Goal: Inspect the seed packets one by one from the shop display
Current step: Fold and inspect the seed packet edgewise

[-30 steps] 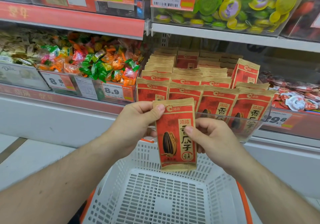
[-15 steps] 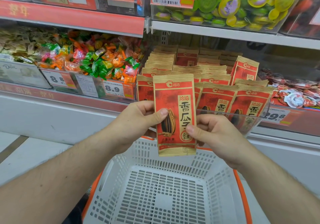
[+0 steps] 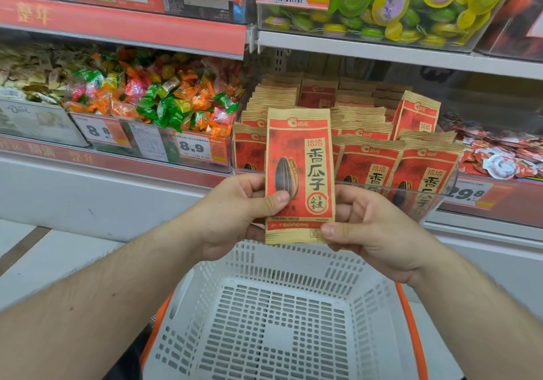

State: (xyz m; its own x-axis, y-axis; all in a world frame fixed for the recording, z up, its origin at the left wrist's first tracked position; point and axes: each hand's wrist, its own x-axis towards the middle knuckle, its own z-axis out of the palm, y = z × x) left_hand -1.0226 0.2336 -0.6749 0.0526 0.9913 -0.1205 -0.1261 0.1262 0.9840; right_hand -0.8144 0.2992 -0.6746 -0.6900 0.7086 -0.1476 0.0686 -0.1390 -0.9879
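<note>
A red and tan seed packet [image 3: 299, 156] with a sunflower seed picture stands upright in front of me, printed face toward the camera. My left hand [image 3: 235, 215] pinches its lower left edge, thumb on the front. My right hand [image 3: 370, 232] pinches its bottom right corner, thumb on the front, fingers behind. Behind it, rows of the same packets [image 3: 370, 156] stand in a clear display bin [image 3: 440, 200] on the shelf.
A white slotted shopping basket [image 3: 282, 321] with an orange rim sits below my hands. A bin of wrapped candies [image 3: 158, 100] lies to the left, red and white sweets [image 3: 499, 156] to the right. Price tags and jelly cups [image 3: 396, 0] fill the upper shelf.
Both hands lifted the packet from over the basket up to shelf height. My right thumb slid from the packet's middle down to its bottom right corner.
</note>
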